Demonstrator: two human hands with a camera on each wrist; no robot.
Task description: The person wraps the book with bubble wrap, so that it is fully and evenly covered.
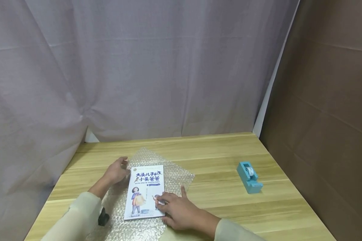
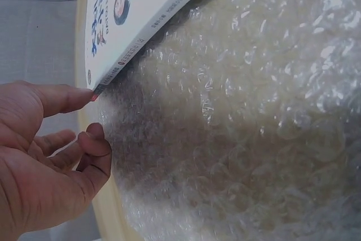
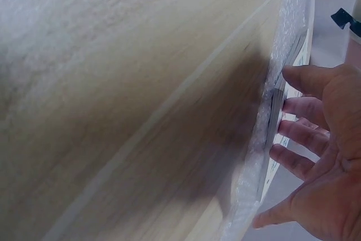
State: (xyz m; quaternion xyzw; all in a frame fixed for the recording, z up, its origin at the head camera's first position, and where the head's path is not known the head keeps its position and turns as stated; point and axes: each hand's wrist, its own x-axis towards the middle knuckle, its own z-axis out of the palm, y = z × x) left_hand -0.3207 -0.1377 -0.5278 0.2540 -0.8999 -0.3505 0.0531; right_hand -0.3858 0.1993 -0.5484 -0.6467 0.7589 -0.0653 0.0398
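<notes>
A white children's book (image 1: 144,192) lies face up on a sheet of bubble wrap (image 1: 176,177), its cover showing blue Chinese lettering and drawn figures. My left hand (image 1: 116,171) is at the book's upper left corner. In the left wrist view, one finger of the left hand (image 2: 51,145) touches the end of the spine, and other fingers are loosely bent over the wrap. My right hand (image 1: 181,211) rests at the lower right of the book with fingers spread, some fingertips on the cover. The right wrist view shows the right hand (image 3: 321,134) along the book's page edge.
A blue tape dispenser (image 1: 248,179) with a roll of tape stands on the right of the wooden table (image 1: 217,160). Grey cloth (image 1: 169,73) hangs behind the table, and a brown panel (image 1: 325,110) stands along its right side.
</notes>
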